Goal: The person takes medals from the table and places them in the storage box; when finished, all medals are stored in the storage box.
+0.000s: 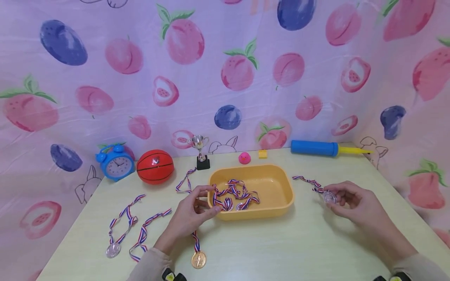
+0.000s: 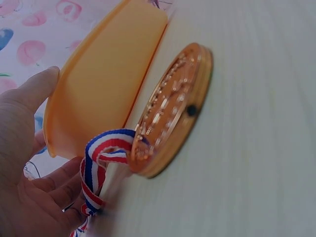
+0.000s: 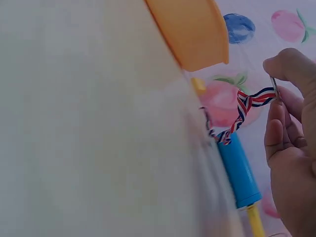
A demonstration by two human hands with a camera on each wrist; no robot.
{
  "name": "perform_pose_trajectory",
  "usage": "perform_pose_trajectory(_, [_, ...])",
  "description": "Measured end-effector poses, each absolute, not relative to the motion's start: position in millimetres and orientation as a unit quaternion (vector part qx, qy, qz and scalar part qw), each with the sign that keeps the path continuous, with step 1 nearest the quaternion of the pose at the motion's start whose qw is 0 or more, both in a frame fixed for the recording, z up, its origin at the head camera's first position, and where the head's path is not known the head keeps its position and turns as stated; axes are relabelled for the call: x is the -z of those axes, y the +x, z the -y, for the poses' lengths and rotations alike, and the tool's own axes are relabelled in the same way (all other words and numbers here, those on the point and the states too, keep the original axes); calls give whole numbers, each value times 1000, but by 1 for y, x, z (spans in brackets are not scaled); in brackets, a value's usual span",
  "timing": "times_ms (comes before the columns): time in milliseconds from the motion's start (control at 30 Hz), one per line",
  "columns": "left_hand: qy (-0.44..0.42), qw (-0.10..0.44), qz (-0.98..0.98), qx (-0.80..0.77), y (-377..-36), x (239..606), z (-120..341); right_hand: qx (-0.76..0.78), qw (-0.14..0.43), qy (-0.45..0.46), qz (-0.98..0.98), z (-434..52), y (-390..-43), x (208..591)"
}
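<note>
My left hand (image 1: 191, 210) holds the left end of a yellow plastic tub (image 1: 277, 208), fingers at the rim and thumb at the front corner. Inside the tub lie medals with striped ribbons (image 1: 237, 187). My right hand (image 1: 355, 201), to the right of the tub, pinches a silver medal (image 1: 329, 197) between thumb and fingers. Its red, white and blue ribbon (image 3: 242, 111) trails off toward the back left. A gold medal (image 1: 199, 259) lies in front of my left wrist and looms large in the left wrist view, its ribbon (image 2: 94, 168) running beside the fingers.
On the left lie a silver medal (image 1: 113, 250) and a loose ribbon (image 1: 143, 234). Along the back stand a blue alarm clock (image 1: 117, 164), a red ball (image 1: 155, 167), a small trophy (image 1: 201, 152), a pink duck (image 1: 244, 158), a yellow block (image 1: 262, 154) and a blue pump (image 1: 314, 148).
</note>
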State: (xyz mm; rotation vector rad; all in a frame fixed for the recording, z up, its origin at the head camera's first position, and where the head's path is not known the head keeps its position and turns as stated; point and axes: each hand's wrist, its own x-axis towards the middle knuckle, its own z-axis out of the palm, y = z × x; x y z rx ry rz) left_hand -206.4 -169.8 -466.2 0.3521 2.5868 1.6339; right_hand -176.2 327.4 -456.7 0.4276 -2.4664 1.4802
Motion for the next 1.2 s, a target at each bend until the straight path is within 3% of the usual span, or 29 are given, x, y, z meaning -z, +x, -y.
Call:
perform_pose_trajectory(300, [115, 33, -838, -532, -205, 466, 169, -514, 184, 172, 820, -314, -198, 414])
perform_pose_trajectory(800, [104, 27, -844, -526, -203, 464, 168, -529, 217, 224, 789, -275, -229, 334])
perform_pose_trajectory(1200, [111, 30, -840, -530, -205, 464, 169, -530, 209, 274, 775, -239, -244, 320])
